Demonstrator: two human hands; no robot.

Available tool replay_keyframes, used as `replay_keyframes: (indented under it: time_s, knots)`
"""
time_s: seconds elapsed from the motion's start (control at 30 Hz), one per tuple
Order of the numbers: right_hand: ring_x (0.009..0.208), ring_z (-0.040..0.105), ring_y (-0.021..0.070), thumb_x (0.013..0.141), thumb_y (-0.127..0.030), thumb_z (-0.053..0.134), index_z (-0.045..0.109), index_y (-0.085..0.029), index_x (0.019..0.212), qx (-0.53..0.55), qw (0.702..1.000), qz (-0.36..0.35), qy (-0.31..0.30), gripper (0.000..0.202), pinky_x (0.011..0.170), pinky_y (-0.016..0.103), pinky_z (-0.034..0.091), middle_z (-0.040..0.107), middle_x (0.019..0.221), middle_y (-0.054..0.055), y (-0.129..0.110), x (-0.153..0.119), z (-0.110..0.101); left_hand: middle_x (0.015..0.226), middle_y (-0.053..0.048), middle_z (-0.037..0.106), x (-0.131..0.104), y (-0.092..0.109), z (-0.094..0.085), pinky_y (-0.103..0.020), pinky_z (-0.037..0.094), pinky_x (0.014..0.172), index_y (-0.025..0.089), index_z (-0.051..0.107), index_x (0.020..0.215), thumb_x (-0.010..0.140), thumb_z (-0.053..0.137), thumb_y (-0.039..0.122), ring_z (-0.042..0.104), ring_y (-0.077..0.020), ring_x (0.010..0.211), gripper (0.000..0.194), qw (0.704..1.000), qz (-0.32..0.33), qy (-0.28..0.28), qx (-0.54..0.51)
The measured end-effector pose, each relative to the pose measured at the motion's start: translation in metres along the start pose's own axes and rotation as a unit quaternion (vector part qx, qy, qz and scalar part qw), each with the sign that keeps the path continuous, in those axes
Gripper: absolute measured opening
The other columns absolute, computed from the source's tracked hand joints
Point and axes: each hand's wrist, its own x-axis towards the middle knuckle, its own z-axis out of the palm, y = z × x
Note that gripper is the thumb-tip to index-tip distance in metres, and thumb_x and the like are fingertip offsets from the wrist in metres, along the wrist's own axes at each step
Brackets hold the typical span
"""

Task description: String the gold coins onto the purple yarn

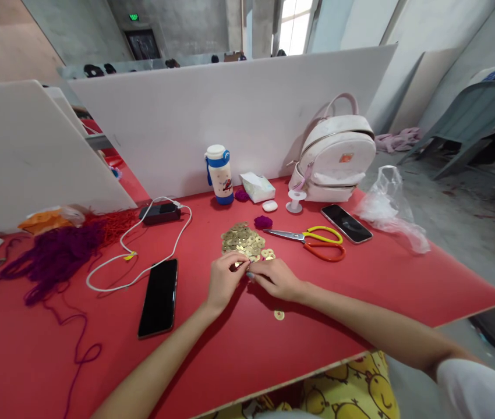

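My left hand and my right hand meet over the red table, fingertips pinched together. Something small sits between them, perhaps cord or a coin; the fingers hide most of it. Just beyond lies a heap of gold-coloured coins with holes. One loose coin rests on the table below my right hand. Behind the heap is a small purple yarn bundle. Scissors with yellow and orange handles lie to the right of the coins, blades pointing left.
A black phone, white cable and purple yarn lie left. At the back stand a bottle, tissue pack, spool and white backpack. Another phone and a plastic bag lie right.
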Motion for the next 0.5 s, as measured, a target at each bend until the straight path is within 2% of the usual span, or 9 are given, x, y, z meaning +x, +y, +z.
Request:
replay_keyframes:
  time_s: [0.1, 0.23, 0.3, 0.5]
  knots:
    - [0.067, 0.051, 0.0165, 0.094, -0.02, 0.042, 0.057, -0.019, 0.078, -0.058, 0.998, -0.019, 0.033, 0.021, 0.06, 0.026, 0.035, 0.06, 0.075, 0.004, 0.003, 0.001, -0.004, 0.08, -0.005, 0.074, 0.0, -0.006, 0.002, -0.028, 0.049, 0.066, 0.018, 0.072, 0.072, 0.076, 0.066, 0.018, 0.066, -0.0195, 0.075, 0.008, 0.999, -0.035, -0.008, -0.008]
    - [0.083, 0.05, 0.0207, 0.095, -0.022, 0.043, 0.06, -0.019, 0.083, -0.085, 0.988, -0.041, 0.12, 0.021, 0.07, 0.03, 0.04, 0.058, 0.09, 0.008, 0.009, 0.005, -0.013, 0.086, -0.008, 0.074, 0.003, -0.011, 0.003, -0.03, 0.051, 0.069, 0.018, 0.074, 0.079, 0.076, 0.064, 0.021, 0.067, -0.0207, 0.078, 0.011, 0.996, -0.08, -0.005, -0.048]
    - [0.086, 0.049, 0.022, 0.096, -0.022, 0.042, 0.061, -0.019, 0.085, -0.085, 0.984, -0.06, 0.145, 0.022, 0.074, 0.033, 0.041, 0.058, 0.094, 0.01, 0.013, 0.007, -0.017, 0.088, -0.009, 0.074, 0.005, -0.013, 0.003, -0.031, 0.052, 0.07, 0.017, 0.075, 0.081, 0.076, 0.063, 0.021, 0.068, -0.021, 0.078, 0.014, 0.992, -0.103, -0.004, -0.07]
    - [0.079, 0.051, 0.0217, 0.098, -0.021, 0.038, 0.062, -0.019, 0.092, -0.061, 0.989, -0.072, 0.115, 0.024, 0.073, 0.035, 0.041, 0.064, 0.084, 0.008, 0.022, 0.009, -0.017, 0.087, -0.01, 0.075, 0.008, -0.014, 0.004, -0.034, 0.054, 0.072, 0.016, 0.075, 0.08, 0.073, 0.063, 0.022, 0.069, -0.022, 0.078, 0.015, 0.987, -0.131, -0.015, -0.092]
